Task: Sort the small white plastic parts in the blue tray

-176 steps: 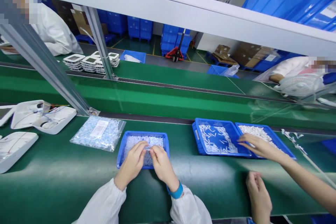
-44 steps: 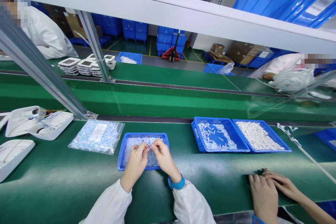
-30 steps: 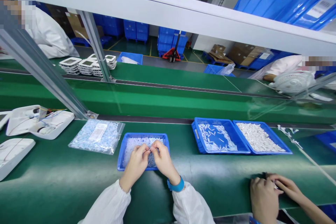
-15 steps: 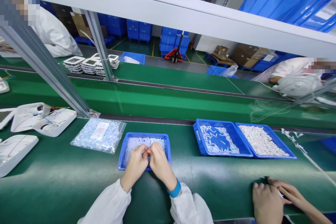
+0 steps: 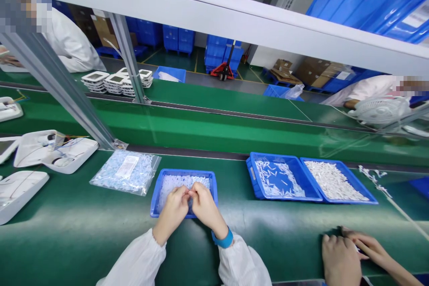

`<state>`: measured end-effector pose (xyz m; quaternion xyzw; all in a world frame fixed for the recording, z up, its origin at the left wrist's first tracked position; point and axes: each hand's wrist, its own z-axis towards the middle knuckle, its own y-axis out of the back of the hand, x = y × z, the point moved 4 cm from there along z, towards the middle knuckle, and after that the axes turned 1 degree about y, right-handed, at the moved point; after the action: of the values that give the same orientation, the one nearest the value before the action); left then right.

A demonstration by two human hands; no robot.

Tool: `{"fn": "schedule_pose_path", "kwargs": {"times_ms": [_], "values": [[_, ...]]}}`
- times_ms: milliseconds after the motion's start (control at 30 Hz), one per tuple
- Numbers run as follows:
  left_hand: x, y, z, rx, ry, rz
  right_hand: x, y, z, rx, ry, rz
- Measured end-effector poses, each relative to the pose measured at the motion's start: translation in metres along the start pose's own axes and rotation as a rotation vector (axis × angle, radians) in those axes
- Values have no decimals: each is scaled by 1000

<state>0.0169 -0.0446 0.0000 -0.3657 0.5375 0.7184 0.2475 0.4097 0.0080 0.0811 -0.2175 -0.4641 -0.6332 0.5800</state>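
My left hand [image 5: 176, 208] and my right hand [image 5: 203, 203] meet fingertip to fingertip over a small blue tray [image 5: 153, 201]. Both are closed in a pinch, and whatever they hold is too small or too hidden to make out. Small pale blue and whitish pieces [image 5: 170, 183] fill much of the tray under my fingers. A blue band circles my right wrist. Left of the tray lies a clear plastic bag [image 5: 140, 174] of light blue pieces with a white label.
Two blue bins hold small white parts [image 5: 276, 174] and a heap of white pieces [image 5: 335, 181] on the right. A co-worker's hands [image 5: 345, 254] work at the lower right. Open white housings [image 5: 73, 154] with wires lie left, beside a metal post [image 5: 83, 111].
My hands stay pinched together over the tray, with only a slight shift of the fingers and wrists. At the far left, a white housing on the back belt has moved right.
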Motion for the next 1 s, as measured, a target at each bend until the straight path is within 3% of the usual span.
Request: {"fn": "schedule_pose_path", "kwargs": {"times_ms": [200, 300, 367, 400, 467, 500, 600, 667, 733, 800, 1000], "values": [[0, -1, 0, 3, -8, -20, -48, 51, -38, -205, 85, -143], [-1, 0, 0, 14, -10, -40, -38, 59, -35, -255, 124, -181], [-1, 1, 0, 10, -6, -46, -6, 31, -18, -240, 160, -146], [-2, 2, 0, 5, 1, -53, 13, 3, -5, -166, 170, -76], [-2, 2, 0, 0, 22, -80, 42, -79, 20, 106, 31, 90], [-2, 1, 0, -1, 30, -95, 53, -123, 30, 162, 8, 107], [-3, 2, 0, -32, 17, -109, 56, -238, 47, 235, -49, 120], [-3, 2, 0, -50, -13, -103, 38, -279, 45, 245, -154, 155], [-3, 3, -1, -63, -42, -81, 22, -291, 40, 235, -198, 200], [-4, 3, -1, -73, -83, -34, 13, -286, 36, 212, -218, 241], [-8, 6, -4, -144, -187, 7, 15, -277, 36, 259, -256, 196]]}}
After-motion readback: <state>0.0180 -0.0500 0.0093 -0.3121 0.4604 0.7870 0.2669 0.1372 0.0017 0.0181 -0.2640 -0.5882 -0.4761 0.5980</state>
